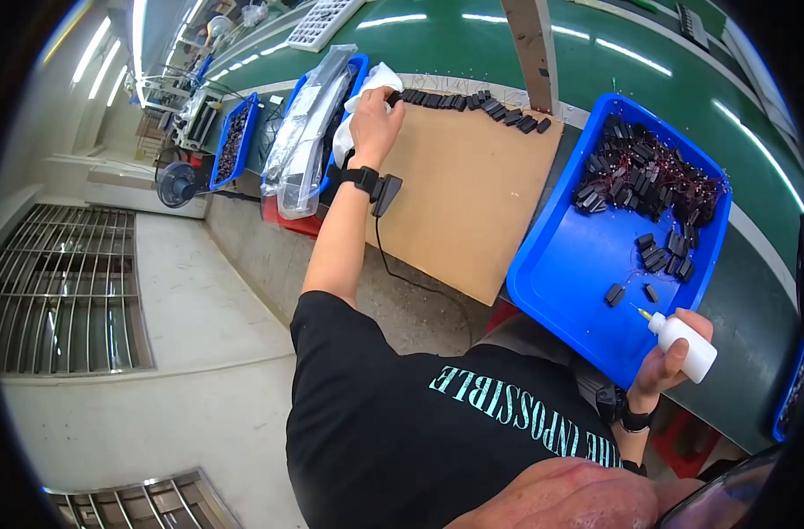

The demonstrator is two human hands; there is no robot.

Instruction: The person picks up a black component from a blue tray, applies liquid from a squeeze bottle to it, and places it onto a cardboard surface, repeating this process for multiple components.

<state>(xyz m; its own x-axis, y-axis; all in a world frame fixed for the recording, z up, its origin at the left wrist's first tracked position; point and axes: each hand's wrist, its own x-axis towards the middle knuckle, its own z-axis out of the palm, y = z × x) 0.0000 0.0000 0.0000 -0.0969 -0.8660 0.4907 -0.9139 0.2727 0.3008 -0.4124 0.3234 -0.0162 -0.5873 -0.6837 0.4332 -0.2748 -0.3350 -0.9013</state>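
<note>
My left hand reaches to the far left corner of a tan board, its thumb and fingertips closed around a small black block at the left end of a row. The other black rectangular blocks of this row lie side by side along the board's far edge. A crumpled white cloth lies beside and partly behind that hand. In my right hand is a white squeeze bottle with a thin needle tip, tilted over the near edge of a blue tray. Loose black blocks lie below the tip.
The tan board spans the middle. Wired black blocks heap in the blue tray's far part. Plastic bags cover another blue tray at left. A post rises behind the board, before a green conveyor belt. A cable hangs from my left wrist.
</note>
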